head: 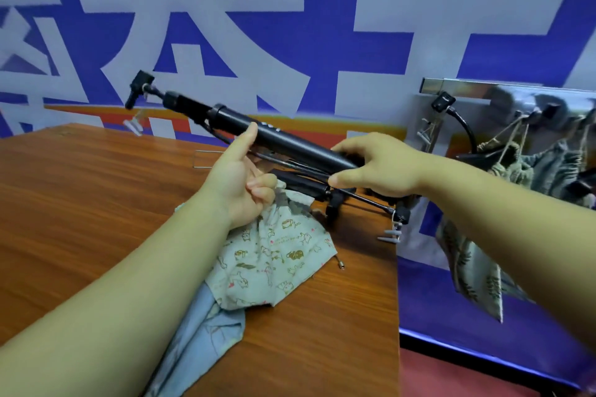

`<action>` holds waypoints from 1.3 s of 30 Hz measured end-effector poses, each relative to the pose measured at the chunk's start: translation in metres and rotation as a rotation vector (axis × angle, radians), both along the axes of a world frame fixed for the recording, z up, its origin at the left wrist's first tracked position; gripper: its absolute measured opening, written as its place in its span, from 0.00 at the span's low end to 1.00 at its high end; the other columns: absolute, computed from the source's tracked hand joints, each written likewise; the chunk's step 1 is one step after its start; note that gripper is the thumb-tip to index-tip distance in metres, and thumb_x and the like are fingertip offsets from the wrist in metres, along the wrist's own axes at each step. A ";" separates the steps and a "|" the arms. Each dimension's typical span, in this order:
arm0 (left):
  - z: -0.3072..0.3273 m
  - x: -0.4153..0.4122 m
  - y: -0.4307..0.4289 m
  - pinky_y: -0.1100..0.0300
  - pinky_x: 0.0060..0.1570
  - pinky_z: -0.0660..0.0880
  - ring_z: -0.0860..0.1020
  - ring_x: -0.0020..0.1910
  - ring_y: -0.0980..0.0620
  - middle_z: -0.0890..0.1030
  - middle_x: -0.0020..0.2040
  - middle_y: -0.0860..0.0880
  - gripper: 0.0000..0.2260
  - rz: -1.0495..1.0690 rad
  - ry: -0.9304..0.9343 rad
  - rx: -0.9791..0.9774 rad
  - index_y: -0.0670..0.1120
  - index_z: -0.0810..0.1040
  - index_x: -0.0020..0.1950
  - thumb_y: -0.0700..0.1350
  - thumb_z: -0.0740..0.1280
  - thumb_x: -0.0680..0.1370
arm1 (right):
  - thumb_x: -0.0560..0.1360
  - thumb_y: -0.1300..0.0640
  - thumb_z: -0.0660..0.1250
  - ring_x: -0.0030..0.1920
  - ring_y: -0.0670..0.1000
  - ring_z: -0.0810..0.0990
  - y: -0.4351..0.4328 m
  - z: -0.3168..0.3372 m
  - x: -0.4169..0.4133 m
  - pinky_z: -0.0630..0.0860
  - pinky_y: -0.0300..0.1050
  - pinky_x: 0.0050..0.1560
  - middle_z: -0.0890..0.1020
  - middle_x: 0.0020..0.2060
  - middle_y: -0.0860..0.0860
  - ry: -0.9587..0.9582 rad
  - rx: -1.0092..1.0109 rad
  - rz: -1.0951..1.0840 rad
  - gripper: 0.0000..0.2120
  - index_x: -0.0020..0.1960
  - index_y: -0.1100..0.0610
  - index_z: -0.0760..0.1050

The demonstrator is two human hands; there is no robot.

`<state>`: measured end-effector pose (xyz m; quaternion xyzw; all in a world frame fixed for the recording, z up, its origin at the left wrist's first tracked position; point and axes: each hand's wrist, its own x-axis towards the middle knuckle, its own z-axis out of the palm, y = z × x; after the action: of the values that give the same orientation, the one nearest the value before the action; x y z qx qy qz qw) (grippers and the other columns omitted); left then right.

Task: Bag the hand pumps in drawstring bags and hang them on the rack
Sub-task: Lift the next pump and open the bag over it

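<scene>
Black and cylindrical, the black cylindrical hand pump (283, 142) was held in the air, slanting up to the left above the right part of the brown wooden table (80, 203). The right hand (380, 164) gripped its lower end, fingers over the top and thumb underneath. The left hand (240, 177) held it near the middle, thumb pressed against the barrel and the other fingers curled below it. The pump's T-shaped handle (140, 87) stuck out at the upper left.

Under the hands, a second black pump (303, 185) lay on the table near its right edge, with its thin hose reaching to that edge. A pale green drawstring bag with animal prints (274, 255) lay just in front of it, overlapping a pale blue cloth bag (200, 332) toward the near edge.

Beyond the right edge stood a shiny metal rack (483, 93), with several filled bags (509, 164) hanging by their cords.
</scene>
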<state>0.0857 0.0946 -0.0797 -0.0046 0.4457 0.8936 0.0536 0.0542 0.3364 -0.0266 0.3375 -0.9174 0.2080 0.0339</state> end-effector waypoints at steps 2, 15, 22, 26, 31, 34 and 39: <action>0.012 0.011 0.010 0.69 0.22 0.55 0.55 0.26 0.58 0.79 0.41 0.51 0.16 0.055 -0.050 0.002 0.50 0.74 0.53 0.60 0.72 0.75 | 0.74 0.44 0.73 0.43 0.43 0.79 0.012 -0.001 0.015 0.74 0.39 0.44 0.82 0.44 0.45 -0.033 -0.001 0.014 0.17 0.60 0.47 0.79; 0.039 0.102 0.148 0.65 0.20 0.55 0.58 0.24 0.57 0.72 0.41 0.46 0.13 -0.031 -0.001 -0.247 0.48 0.74 0.50 0.55 0.72 0.77 | 0.70 0.47 0.76 0.40 0.54 0.83 0.102 -0.011 0.133 0.81 0.53 0.46 0.83 0.41 0.53 -0.081 -0.129 -0.143 0.15 0.51 0.52 0.76; 0.038 0.139 0.109 0.63 0.32 0.70 0.75 0.30 0.62 0.82 0.35 0.60 0.13 0.141 0.266 -1.236 0.52 0.84 0.51 0.60 0.69 0.78 | 0.70 0.50 0.76 0.40 0.56 0.82 0.103 -0.027 0.156 0.79 0.52 0.44 0.82 0.38 0.55 -0.016 -0.340 -0.273 0.14 0.50 0.55 0.77; 0.020 0.142 0.067 0.56 0.46 0.74 0.78 0.50 0.52 0.80 0.54 0.56 0.11 0.195 0.209 -1.736 0.55 0.83 0.52 0.59 0.72 0.75 | 0.68 0.54 0.77 0.29 0.50 0.78 0.078 -0.034 0.163 0.76 0.44 0.32 0.79 0.31 0.51 -0.080 -0.384 -0.262 0.12 0.46 0.54 0.76; 0.011 0.142 0.028 0.48 0.59 0.76 0.78 0.59 0.45 0.75 0.68 0.48 0.29 0.245 0.053 -2.020 0.57 0.75 0.68 0.68 0.69 0.71 | 0.64 0.54 0.81 0.31 0.50 0.78 0.038 -0.039 0.164 0.73 0.40 0.31 0.78 0.32 0.48 -0.185 -0.371 -0.210 0.16 0.46 0.51 0.76; 0.010 0.144 0.018 0.50 0.56 0.77 0.79 0.55 0.46 0.79 0.62 0.48 0.26 0.147 -0.069 -2.083 0.52 0.78 0.64 0.66 0.70 0.72 | 0.64 0.51 0.81 0.33 0.50 0.79 0.016 -0.043 0.159 0.75 0.43 0.35 0.81 0.34 0.50 -0.217 -0.342 -0.209 0.16 0.46 0.52 0.78; 0.002 0.131 0.004 0.55 0.39 0.75 0.79 0.41 0.46 0.81 0.37 0.48 0.12 0.237 0.051 -1.907 0.47 0.78 0.37 0.49 0.68 0.79 | 0.64 0.50 0.80 0.34 0.52 0.80 -0.003 -0.044 0.149 0.77 0.45 0.37 0.84 0.38 0.55 -0.246 -0.330 -0.236 0.16 0.46 0.54 0.78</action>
<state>0.2165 0.0984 -0.0773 -0.0718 0.9827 0.1544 -0.0731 0.2034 0.3329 -0.0709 0.1899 -0.9014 0.3892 0.0007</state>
